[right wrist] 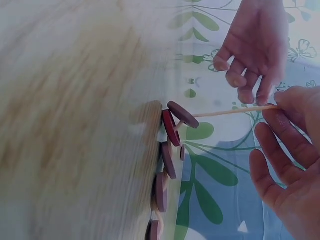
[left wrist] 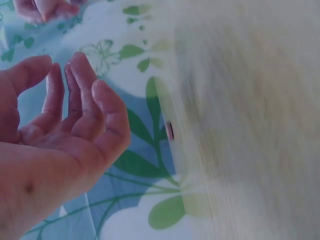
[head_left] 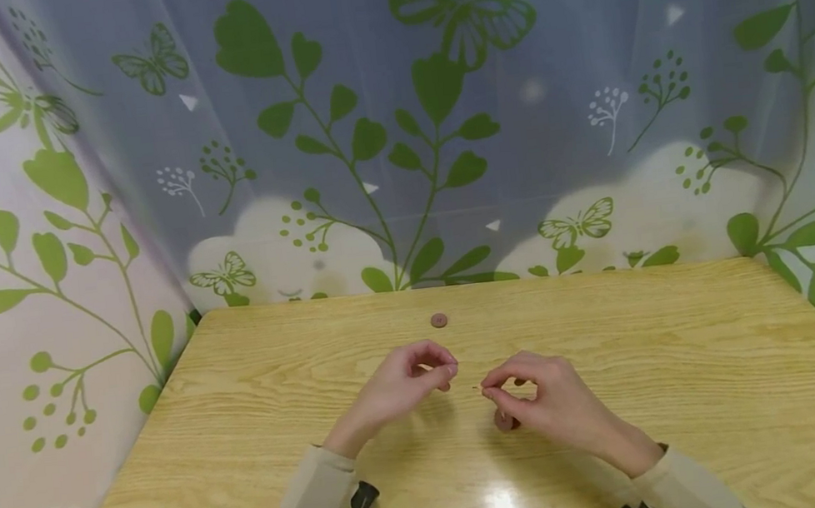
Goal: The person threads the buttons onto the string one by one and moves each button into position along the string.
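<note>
My right hand (head_left: 556, 400) pinches a thin, light-coloured cord (right wrist: 230, 111) between thumb and fingertips. From there the cord runs taut to a reddish-brown round button (right wrist: 183, 114), tilted at the end of a row. Behind it come a redder button (right wrist: 171, 128) and several more brown ones on the cord along the table. In the head view one button (head_left: 504, 421) shows just under the right hand, which hides others. Facing it, my left hand (head_left: 410, 383) hovers over the table, fingers loosely curved and holding nothing; the left wrist view shows thumb and fingers apart.
A single brown button (head_left: 438, 320) lies apart, toward the back of the wood-grain table (head_left: 273, 336). Patterned curtains (head_left: 377, 123) with leaves and butterflies hang behind the table's far edge and at both sides.
</note>
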A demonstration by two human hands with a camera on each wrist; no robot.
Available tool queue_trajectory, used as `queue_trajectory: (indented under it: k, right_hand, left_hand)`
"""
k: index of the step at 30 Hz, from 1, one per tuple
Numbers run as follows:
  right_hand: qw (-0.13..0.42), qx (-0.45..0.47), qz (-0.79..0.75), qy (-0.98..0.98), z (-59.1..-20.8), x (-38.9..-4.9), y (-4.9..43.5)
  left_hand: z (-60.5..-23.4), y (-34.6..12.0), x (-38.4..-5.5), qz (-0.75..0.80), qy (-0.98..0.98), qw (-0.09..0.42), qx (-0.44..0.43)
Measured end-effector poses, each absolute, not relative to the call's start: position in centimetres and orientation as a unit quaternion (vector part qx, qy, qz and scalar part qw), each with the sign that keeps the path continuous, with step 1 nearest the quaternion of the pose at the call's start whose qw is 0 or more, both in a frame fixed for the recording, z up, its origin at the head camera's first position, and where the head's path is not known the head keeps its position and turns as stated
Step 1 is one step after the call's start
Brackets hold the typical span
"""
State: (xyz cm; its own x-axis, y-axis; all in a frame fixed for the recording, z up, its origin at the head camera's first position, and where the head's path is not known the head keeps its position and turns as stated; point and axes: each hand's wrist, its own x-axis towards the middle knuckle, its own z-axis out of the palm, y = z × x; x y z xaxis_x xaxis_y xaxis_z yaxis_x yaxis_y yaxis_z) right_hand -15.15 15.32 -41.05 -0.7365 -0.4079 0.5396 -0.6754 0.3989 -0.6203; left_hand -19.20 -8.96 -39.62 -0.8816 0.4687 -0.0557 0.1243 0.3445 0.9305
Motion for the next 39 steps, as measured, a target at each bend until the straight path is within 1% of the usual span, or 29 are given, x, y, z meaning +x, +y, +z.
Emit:
queue_trajectory:
  k: [7, 16, 22, 28, 39]
  right_hand:
    - [0.156, 0.317, 0.433, -0.83, -40.9, -15.2, 15.6]
    - [0.179, 0.315, 0.419, -0.833, -40.7, -15.3, 15.8]
    - [0.183, 0.316, 0.417, -0.833, -40.6, -15.3, 15.9]
    - [0.186, 0.31, 0.413, -0.836, -40.5, -15.1, 16.0]
    - [0.182, 0.297, 0.416, -0.84, -40.4, -14.8, 16.3]
  left_hand:
    - [-40.1, -10.0, -21.9, 0.517, 0.836, 0.105, 0.151]
    - [-40.7, -10.4, -24.8, 0.466, 0.87, 0.07, 0.144]
    - [-41.2, -9.4, -26.6, 0.413, 0.893, 0.065, 0.168]
    - [-41.6, -8.5, -27.9, 0.361, 0.912, 0.077, 0.181]
    - [-41.3, -7.4, -28.7, 0.258, 0.945, 0.103, 0.171]
